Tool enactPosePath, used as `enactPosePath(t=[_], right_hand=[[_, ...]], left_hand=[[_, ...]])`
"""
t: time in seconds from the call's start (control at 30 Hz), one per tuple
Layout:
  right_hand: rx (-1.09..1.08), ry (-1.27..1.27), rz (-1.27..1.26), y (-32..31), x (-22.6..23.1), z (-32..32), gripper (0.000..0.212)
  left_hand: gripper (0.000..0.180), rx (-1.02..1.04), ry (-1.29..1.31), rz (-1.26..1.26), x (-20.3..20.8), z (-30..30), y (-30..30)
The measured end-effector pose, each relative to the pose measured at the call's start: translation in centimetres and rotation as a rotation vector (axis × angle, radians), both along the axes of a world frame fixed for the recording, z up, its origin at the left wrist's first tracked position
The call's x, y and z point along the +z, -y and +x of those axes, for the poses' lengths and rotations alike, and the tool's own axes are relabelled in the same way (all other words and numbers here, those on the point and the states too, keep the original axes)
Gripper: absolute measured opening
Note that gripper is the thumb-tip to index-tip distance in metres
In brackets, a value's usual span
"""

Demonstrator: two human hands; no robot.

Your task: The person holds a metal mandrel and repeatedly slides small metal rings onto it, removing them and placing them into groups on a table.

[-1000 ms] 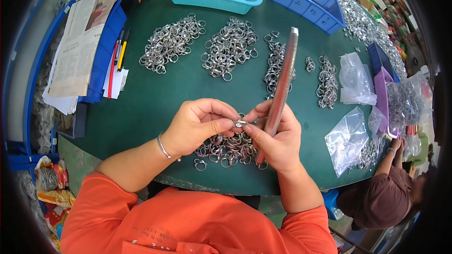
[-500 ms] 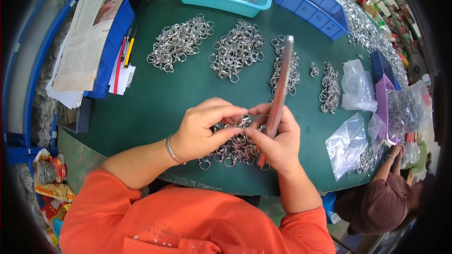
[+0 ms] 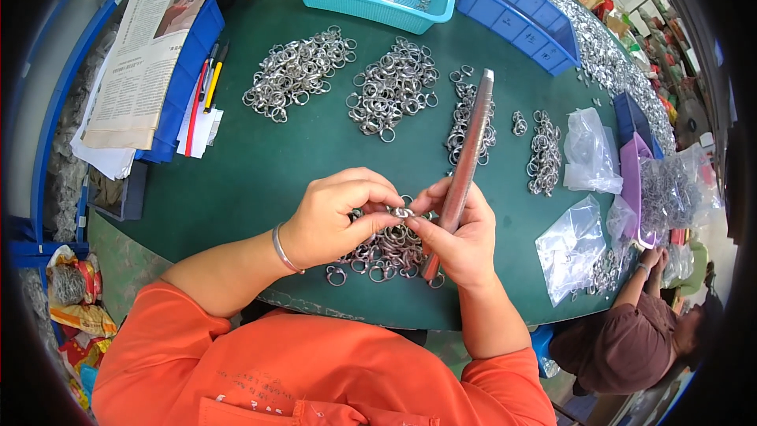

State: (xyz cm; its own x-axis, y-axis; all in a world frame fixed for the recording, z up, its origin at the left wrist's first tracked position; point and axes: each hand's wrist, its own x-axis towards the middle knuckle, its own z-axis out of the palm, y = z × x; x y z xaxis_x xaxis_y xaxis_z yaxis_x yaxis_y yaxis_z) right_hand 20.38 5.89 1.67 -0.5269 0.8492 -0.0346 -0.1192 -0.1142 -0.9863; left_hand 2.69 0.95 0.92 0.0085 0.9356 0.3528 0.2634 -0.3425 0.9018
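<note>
Between both hands, above the near edge of the green table, is a silver metal ring (image 3: 402, 212). My left hand (image 3: 335, 205) pinches it from one side with thumb and fingers. On the other side, the thumb and forefinger of my right hand (image 3: 464, 241) meet the ring. That same right hand also grips a long tapered ring mandrel (image 3: 473, 130), its narrow tip pointing away from me and its reddish lower end near the table. Under my hands lies a pile of loose silver rings (image 3: 382, 259), partly hidden by my fingers.
Farther off lie several ring piles (image 3: 300, 71) (image 3: 392, 87) (image 3: 544, 154). Behind them stand a turquoise basket (image 3: 371, 12) and a blue divided bin (image 3: 516, 16). Clear plastic bags (image 3: 568, 248) lie at right, near a person in brown (image 3: 623, 339). Pens (image 3: 213, 83) and a newspaper (image 3: 146, 63) are at left.
The ring between my fingers has turned from facing me to lying flatter, and my hands have dipped slightly. The mandrel stays in my right hand.
</note>
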Motion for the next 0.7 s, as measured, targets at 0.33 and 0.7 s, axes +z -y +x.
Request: enactPosePath(t=[0.33,0.7], right_hand=[[0.008,-0.019,-0.028,-0.2,0.3,0.1,0.032],[0.032,-0.016,-0.041,-0.4,0.4,0.3,0.031]], left_hand=[[0.017,0.013,-0.086,0.081,-0.3,0.0,-0.3],[0.014,-0.008,0.065,-0.057,-0.6,0.2,-0.1]])
